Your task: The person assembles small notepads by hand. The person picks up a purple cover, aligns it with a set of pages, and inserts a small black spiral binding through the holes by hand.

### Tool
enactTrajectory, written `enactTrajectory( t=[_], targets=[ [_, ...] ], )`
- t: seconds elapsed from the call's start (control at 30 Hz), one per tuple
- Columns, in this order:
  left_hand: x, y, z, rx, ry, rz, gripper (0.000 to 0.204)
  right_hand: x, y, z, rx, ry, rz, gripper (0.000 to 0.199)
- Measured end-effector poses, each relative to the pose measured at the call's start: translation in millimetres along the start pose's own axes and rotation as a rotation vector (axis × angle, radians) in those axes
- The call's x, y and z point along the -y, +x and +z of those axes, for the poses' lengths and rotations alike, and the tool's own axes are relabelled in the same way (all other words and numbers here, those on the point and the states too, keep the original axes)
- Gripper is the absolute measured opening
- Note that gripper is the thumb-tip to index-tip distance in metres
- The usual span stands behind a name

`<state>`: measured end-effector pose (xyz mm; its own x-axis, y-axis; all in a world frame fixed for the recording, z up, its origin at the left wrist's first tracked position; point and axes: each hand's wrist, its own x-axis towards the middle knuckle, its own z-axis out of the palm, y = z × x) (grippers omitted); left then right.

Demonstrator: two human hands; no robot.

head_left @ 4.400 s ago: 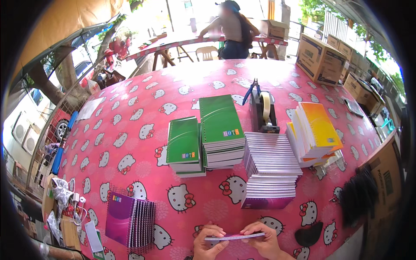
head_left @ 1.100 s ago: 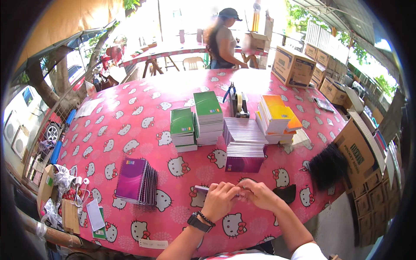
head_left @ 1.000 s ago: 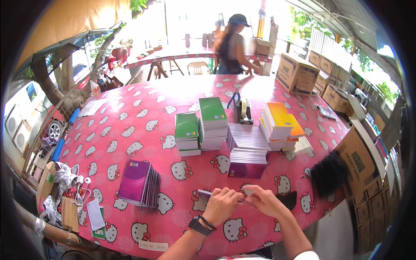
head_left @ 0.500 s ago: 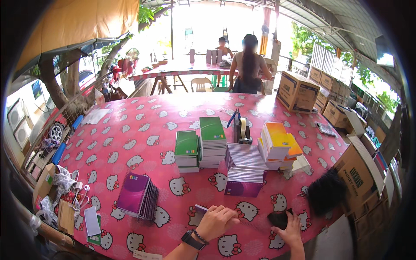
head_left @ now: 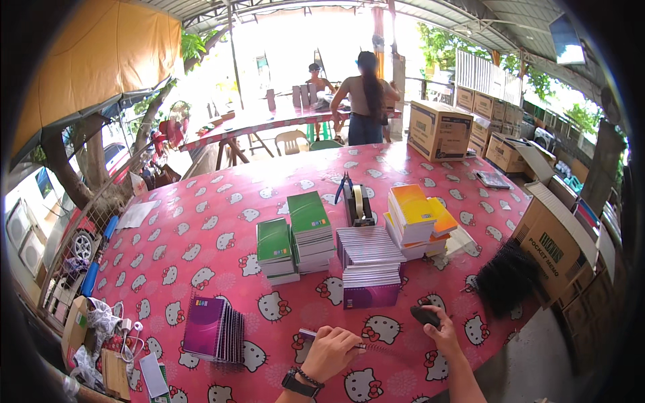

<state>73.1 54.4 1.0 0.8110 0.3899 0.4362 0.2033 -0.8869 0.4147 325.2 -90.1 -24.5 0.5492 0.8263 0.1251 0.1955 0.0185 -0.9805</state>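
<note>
My left hand, with a dark watch and beaded bracelet at the wrist, is closed on a small purple notebook, mostly covered by the fingers. From its right side a thin spiral coil sticks out toward the right. A dark, rounded, block-like object, its kind unclear, is gripped in my right hand just above the tabletop. Beyond the left hand stands a stack of purple-covered notebooks, pages' edges showing. Left of it, several coil-bound purple notebooks are piled up.
Green notebooks, yellow notebooks and a tape dispenser stand mid-table. Black coils are heaped at right beside an open carton. Cables lie at left. Two people are at the far table.
My right hand has lifted the dark object off the table and tilted it. My left hand stays near the same spot with the notebook. The head view has shifted right.
</note>
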Motion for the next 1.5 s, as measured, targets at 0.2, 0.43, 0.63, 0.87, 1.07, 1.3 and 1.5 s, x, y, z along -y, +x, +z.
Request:
enactTrajectory(
  t=[0.2, 0.43, 0.63, 0.87, 1.07, 1.3, 1.5],
  targets=[
    [-9, 5, -6, -0.096, -0.022, -0.004, 0.015, -5, 9, 15, 0.425, 0.330, 0.187, 0.065],
    [-1, -1, -1, -0.045, 0.045, -0.020, 0.016, -8, 12, 28, 0.543, 0.461, 0.191, 0.063],
    [1, -2, 1, -0.053, 0.020, -0.018, 0.015, -21, 15, 26, 0.619, 0.630, 0.210, 0.070],
    [7, -4, -16, -0.069, 0.082, -0.053, 0.023, -13, 32, 33, 0.815, 0.322, 0.207, 0.074],
    [10, -6, -2, -0.034, 0.017, -0.025, 0.022, 33, 36, 59, 0.929, 0.331, -0.003, 0.066],
    [10, -5, -8, -0.065, 0.061, -0.070, 0.020, 23, 39, 54, 0.898, 0.205, 0.018, 0.050],
    [15, -6, -11, -0.069, 0.055, -0.087, 0.017, 31, 47, 59, 0.914, -0.001, 0.189, 0.046]
  ],
)
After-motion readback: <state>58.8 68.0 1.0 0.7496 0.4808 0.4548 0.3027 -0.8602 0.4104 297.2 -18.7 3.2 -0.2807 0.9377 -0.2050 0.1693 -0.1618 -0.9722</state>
